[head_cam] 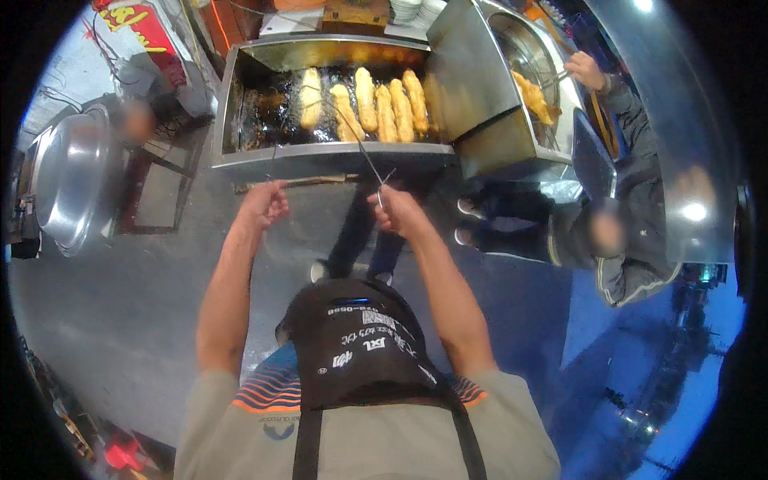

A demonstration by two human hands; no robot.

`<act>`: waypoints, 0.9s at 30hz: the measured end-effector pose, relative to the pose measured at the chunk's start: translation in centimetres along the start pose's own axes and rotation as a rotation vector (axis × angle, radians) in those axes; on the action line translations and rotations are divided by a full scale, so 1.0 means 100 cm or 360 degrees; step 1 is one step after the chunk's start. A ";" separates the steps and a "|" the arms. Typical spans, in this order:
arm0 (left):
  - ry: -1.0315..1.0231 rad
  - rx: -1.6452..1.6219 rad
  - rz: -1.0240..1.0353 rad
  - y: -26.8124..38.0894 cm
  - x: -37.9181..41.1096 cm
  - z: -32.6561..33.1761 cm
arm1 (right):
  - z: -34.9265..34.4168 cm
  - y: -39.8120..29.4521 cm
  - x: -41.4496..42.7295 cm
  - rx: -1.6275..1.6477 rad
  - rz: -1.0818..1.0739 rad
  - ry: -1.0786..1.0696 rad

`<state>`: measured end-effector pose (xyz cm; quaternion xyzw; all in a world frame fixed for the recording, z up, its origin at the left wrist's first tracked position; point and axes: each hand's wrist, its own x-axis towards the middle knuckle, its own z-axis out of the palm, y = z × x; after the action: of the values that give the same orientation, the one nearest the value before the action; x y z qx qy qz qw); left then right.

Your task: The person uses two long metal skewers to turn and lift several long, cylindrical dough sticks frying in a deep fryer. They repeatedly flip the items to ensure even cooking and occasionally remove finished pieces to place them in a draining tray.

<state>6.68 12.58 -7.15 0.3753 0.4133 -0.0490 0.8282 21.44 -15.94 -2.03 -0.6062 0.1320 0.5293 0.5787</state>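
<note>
My right hand (393,210) is closed around a long thin metal utensil (363,147), which reaches over the front rim of a steel deep fryer (288,152). Its far end lies by a golden fried dough stick (348,117) in the dark oil. Several more dough sticks (384,113) float to the right, and a paler one (311,99) bubbles at the left. My left hand (267,204) is in front of the fryer, fingers curled; a thin dark line shows just above it, but whether the hand grips anything is unclear.
A steel box (501,144) stands against the fryer's right end. Beyond it, a co-worker's hand (585,71) holds tongs at fried dough (534,99) in a round pan. A large metal basin (75,177) and another person are at the left. White plates (405,11) are stacked behind the fryer.
</note>
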 end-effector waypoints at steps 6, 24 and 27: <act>0.0029 0.0043 0.0045 -0.005 -0.012 0.006 | 0.006 0.005 -0.001 0.0026 -0.0066 0.0014; 0.0030 -0.0027 -0.0028 -0.012 -0.019 -0.009 | 0.010 0.006 -0.049 -0.0380 -0.0002 0.0136; 0.0119 -0.0045 -0.0073 -0.009 -0.016 -0.006 | 0.012 0.005 -0.055 -0.0385 -0.0007 0.0117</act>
<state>4.88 11.93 -6.77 0.3556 0.4530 -0.0480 0.8161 18.20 -17.54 2.30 -0.6909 0.0870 0.5176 0.4973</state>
